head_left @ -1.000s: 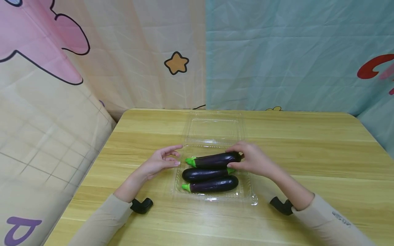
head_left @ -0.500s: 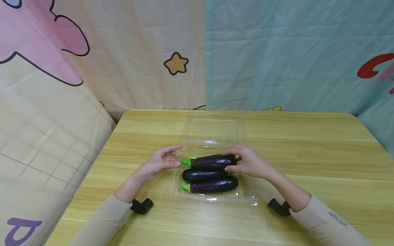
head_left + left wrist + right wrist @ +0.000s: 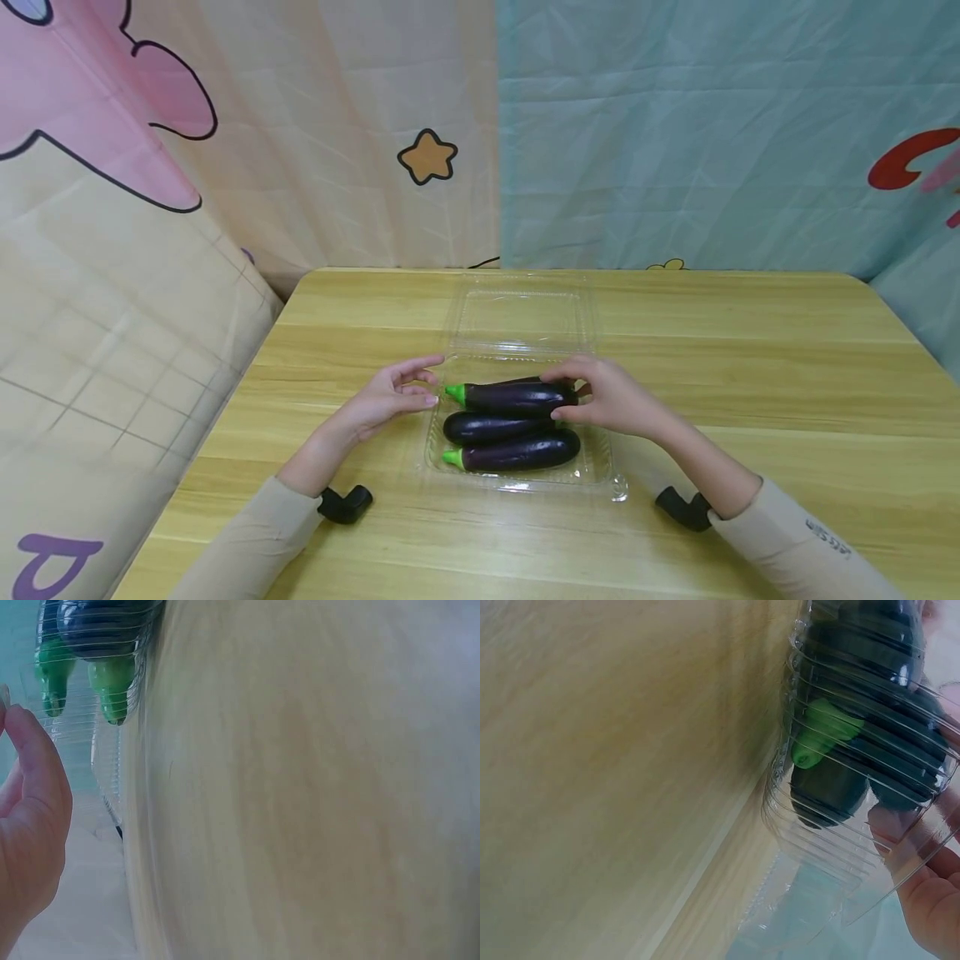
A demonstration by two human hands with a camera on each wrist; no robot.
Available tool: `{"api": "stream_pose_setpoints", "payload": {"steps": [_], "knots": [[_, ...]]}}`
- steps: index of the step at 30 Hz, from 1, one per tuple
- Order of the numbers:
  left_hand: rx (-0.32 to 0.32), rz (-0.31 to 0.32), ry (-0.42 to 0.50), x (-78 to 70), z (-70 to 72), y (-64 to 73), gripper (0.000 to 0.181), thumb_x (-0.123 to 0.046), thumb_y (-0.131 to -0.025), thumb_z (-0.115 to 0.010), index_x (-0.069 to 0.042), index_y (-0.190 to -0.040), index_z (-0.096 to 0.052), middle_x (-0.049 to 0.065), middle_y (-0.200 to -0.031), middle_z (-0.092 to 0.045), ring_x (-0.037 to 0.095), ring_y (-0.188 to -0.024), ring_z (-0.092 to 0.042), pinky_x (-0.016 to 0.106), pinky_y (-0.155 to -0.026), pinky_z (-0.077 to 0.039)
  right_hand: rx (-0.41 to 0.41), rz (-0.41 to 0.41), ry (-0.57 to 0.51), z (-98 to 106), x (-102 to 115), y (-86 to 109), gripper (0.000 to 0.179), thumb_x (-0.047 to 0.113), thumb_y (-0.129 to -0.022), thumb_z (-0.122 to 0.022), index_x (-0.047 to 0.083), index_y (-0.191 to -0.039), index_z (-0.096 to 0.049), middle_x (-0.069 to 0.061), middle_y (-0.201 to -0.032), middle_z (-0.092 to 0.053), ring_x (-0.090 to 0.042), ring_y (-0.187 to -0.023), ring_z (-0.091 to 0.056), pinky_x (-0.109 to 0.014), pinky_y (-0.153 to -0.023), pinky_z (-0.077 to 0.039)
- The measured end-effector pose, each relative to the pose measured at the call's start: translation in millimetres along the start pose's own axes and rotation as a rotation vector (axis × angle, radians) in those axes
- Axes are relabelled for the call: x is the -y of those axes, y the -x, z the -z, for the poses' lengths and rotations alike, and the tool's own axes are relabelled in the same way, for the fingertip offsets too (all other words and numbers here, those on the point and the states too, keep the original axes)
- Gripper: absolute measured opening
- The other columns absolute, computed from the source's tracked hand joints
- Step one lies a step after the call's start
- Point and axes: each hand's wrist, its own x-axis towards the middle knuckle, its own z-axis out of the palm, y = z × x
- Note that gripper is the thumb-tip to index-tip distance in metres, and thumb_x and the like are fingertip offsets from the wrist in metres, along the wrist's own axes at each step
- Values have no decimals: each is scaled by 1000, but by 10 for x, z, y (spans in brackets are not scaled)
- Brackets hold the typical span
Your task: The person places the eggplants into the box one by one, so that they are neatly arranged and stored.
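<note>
A clear plastic clamshell box (image 3: 596, 467) stands on the table with several glossy eggplants in it. My right hand (image 3: 611, 396) grips the blunt end of the upper eggplant (image 3: 510, 398), whose green stem points left. That eggplant lies over the others, with a dark strip of another showing behind it. Below it in the head view are a middle eggplant (image 3: 487, 428) and a front eggplant (image 3: 525, 451). At the box's left rim my left hand (image 3: 386, 396) has its fingers loosely bent and apart, with nothing between them. Green stems (image 3: 112, 690) show through the box wall in the left wrist view.
The box's clear lid (image 3: 525, 317) lies folded back toward the far side. The wooden table (image 3: 750, 358) reaches a printed curtain (image 3: 697, 167) behind it. Black mounts (image 3: 347, 504) sit at both wrists.
My right hand has moved slightly left and toward me with the upper eggplant, uncovering a strip of the eggplant behind it. My left hand has stayed in place.
</note>
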Motion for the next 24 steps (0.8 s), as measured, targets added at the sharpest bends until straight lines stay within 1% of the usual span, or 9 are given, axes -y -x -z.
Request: {"api": "stream_pose_setpoints", "payload": {"steps": [7,14,17,22,24], "knots": [[6,-4,-9,12,12,-5,67,3,-82,-64,-1,-142,-33,9,-112,-45,12,-86,-56,22,-81,-51,12,-8,-61,15,0,7,41,11,-78,-75,0,-115,-62,-11,-111,-60,-23,-96,-56,-28,-78,-53],[10,-11,-5,12,16,-6,67,2,-82,-65,1,-142,-33,9,-110,-46,11,-85,-55,22,-80,-51,20,-23,-149,67,-25,11,41,9,-78,-74,-4,-116,-61,-12,-108,-61,-24,-95,-56,-29,-79,-53],[9,-9,-8,12,18,-8,68,3,-82,-65,0,-142,-33,9,-111,-45,11,-85,-55,22,-80,-51,15,-33,-190,90,-45,18,41,9,-78,-74,-4,-115,-61,-13,-109,-61,-24,-96,-56,-30,-80,-53],[12,-12,-2,13,17,-7,68,2,-82,-65,0,-142,-33,9,-111,-46,11,-84,-55,22,-80,-51,-7,-41,-246,150,-78,34,41,6,-78,-74,-6,-115,-61,-19,-113,-60,-32,-98,-55,-37,-82,-53],[10,-10,3,12,14,-7,67,2,-82,-65,0,-142,-33,9,-111,-46,11,-84,-55,21,-80,-51,-15,-47,-261,181,-88,43,41,6,-79,-73,-6,-115,-60,-22,-114,-59,-35,-99,-54,-37,-82,-53]]}}
